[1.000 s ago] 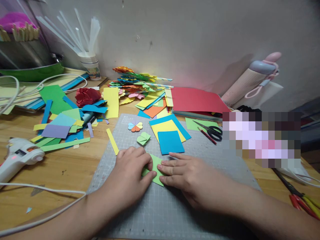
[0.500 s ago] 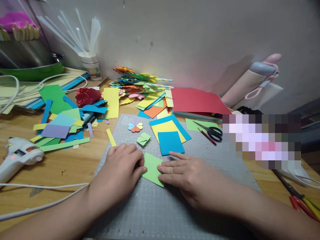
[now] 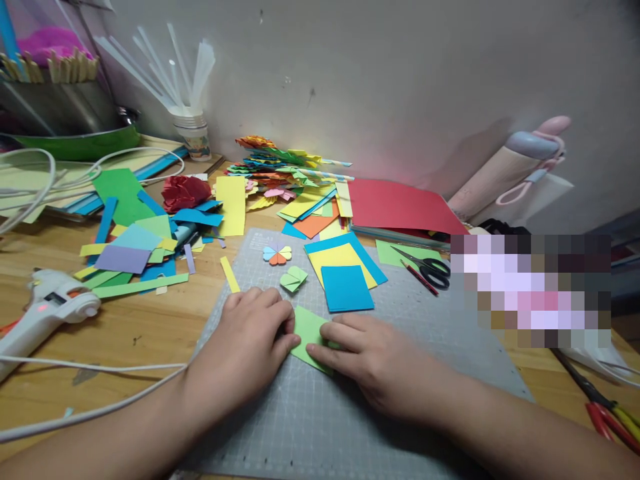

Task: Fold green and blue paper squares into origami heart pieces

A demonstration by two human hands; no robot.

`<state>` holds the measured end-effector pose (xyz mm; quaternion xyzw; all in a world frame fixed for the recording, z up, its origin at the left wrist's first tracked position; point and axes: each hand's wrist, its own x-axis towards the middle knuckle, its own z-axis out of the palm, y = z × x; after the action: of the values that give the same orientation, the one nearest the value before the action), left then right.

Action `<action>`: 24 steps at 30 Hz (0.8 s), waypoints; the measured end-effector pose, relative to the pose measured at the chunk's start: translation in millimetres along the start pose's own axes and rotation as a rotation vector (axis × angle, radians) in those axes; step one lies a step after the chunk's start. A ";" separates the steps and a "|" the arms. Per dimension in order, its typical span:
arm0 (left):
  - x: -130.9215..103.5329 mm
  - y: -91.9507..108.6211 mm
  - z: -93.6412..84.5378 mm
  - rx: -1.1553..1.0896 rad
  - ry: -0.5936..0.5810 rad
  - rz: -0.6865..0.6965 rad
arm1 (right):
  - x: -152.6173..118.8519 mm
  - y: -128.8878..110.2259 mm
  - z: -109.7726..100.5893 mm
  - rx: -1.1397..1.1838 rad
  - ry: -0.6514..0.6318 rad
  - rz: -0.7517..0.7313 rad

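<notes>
A light green paper piece [image 3: 311, 331] lies on the grey cutting mat [image 3: 300, 427]. My left hand [image 3: 257, 333] pinches its left edge between thumb and curled fingers. Over its right part rests my right hand [image 3: 373, 357], fingers extended and slightly bent, touching the paper. Just above is a folded green paper shape [image 3: 293, 279], with a small multicoloured paper flower [image 3: 277, 253] behind it. Blue square paper [image 3: 347, 289] sits on a yellow sheet [image 3: 367, 270] beyond my right hand.
Scissors [image 3: 434, 271] and a pencil [image 3: 420, 278] lie to the right. A glue gun [image 3: 55, 303] with a white cable is at the left, near paper scraps [image 3: 123, 260]. Behind are a red sheet [image 3: 400, 207], paper flowers [image 3: 280, 160] and a cup [image 3: 193, 137].
My right hand has moved left and its fingers cover more of the green paper's right part. The whole view has shifted slightly, with things appearing further right.
</notes>
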<state>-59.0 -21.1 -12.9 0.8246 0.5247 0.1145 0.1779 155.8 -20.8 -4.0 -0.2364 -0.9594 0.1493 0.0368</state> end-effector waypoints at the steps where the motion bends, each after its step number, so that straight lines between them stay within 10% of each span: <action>1: -0.7 1.8 0.2 0.003 0.005 0.001 | 0.2 -0.2 -0.2 0.004 -0.001 0.006; 24: -9.8 -7.6 -6.0 0.227 -0.019 0.051 | 3.2 -1.5 -1.2 0.040 0.002 0.043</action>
<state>-71.6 -26.0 -10.6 0.8535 0.5115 0.0512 0.0853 152.5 -20.2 -2.4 -0.2561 -0.9510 0.1689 0.0390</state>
